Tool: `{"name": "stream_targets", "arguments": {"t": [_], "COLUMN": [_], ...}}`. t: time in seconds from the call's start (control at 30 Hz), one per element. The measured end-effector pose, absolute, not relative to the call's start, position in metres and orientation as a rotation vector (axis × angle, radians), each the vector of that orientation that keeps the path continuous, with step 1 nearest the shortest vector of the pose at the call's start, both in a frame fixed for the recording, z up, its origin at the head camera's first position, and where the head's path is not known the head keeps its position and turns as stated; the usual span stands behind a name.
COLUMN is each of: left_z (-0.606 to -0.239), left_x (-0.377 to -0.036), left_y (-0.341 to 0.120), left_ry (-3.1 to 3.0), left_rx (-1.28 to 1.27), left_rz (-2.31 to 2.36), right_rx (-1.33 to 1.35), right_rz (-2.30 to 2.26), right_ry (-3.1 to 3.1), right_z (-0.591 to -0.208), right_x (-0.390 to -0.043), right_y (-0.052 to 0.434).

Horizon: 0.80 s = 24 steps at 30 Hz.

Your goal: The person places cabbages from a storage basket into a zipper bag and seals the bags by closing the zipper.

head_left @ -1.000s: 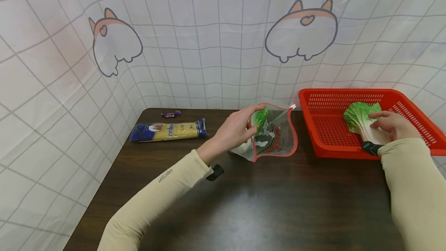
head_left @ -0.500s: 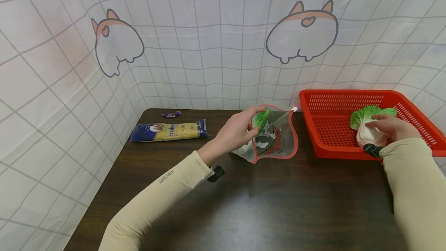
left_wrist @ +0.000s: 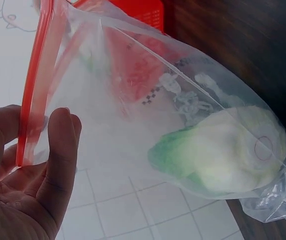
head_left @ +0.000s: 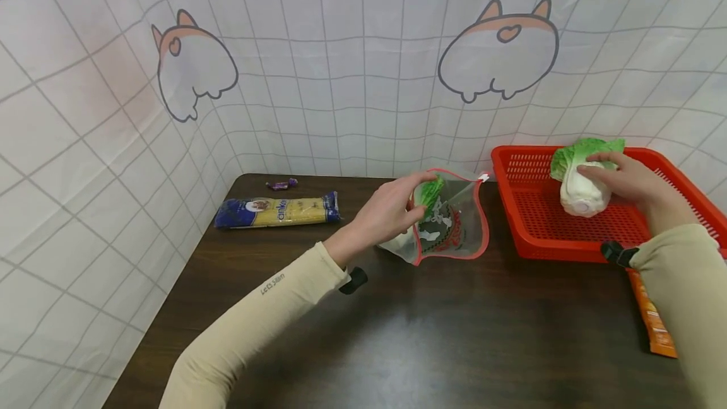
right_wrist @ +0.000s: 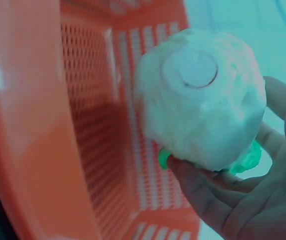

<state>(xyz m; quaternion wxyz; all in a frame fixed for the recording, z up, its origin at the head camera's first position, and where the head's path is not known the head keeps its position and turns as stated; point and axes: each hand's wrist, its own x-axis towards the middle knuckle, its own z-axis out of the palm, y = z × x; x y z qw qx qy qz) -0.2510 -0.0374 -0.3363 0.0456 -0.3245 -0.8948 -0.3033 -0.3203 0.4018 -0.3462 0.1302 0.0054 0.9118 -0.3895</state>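
Observation:
My left hand (head_left: pixel 383 213) pinches the red-edged mouth of a clear zip bag (head_left: pixel 467 232), which gapes open on the dark table. Inside the bag lies a napa cabbage (left_wrist: pixel 222 155), its white base at the closed end and its green leaves toward the mouth. My right hand (head_left: pixel 636 185) grips a second napa cabbage (head_left: pixel 580 189) over the red plastic basket (head_left: pixel 551 250). Its white base points toward me and the green leaves point back. In the right wrist view the fingers (right_wrist: pixel 197 192) wrap under and beside this cabbage (right_wrist: pixel 202 100).
A long yellow and blue packet (head_left: pixel 292 211) lies at the back left, with a small purple-wrapped piece (head_left: pixel 282 184) behind it. An orange packet (head_left: pixel 653 320) lies at the right, partly under my right sleeve. A white gridded cloth (head_left: pixel 341 81) hangs behind the table.
My right hand has taken hold of the cabbage in the basket, turned it base toward me and raised it. The orange packet has come into view. My left hand stays at the bag.

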Motion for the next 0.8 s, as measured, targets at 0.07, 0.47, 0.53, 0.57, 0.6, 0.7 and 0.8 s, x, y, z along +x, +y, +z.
{"name": "stream_targets", "arguments": {"t": [0.07, 0.47, 0.53, 0.57, 0.6, 0.7, 0.8], "left_z": [-0.336, -0.335, -0.335, -0.335, -0.335, -0.335, -0.334], "left_x": [-0.251, -0.254, -0.255, -0.255, -0.256, -0.256, -0.256], "left_y": [-0.038, -0.039, -0.039, -0.039, -0.039, -0.039, -0.040], "left_ry": [-2.733, -2.746, -2.744, -2.742, -2.740, -2.738, -2.739], "left_rx": [-0.996, -0.989, -0.986, -0.985, -0.986, -0.984, -0.990], "left_rz": [-0.930, -0.969, -0.953, -0.950, -0.946, -0.944, -0.951], "right_rx": [-0.043, -0.280, -0.304, -0.315, -0.328, -0.354, -0.410], "right_rz": [-1.098, -1.171, -1.212, -1.232, -1.255, -1.320, -1.406], "right_ry": [2.714, 2.821, 2.807, 2.802, 2.799, 2.787, 2.751], "right_z": [-0.338, -0.309, -0.306, -0.304, -0.303, -0.300, -0.297], "right_x": [-0.315, -0.266, -0.260, -0.257, -0.254, -0.248, -0.242], "right_y": [0.389, 0.317, 0.310, 0.307, 0.304, 0.296, 0.289]}}
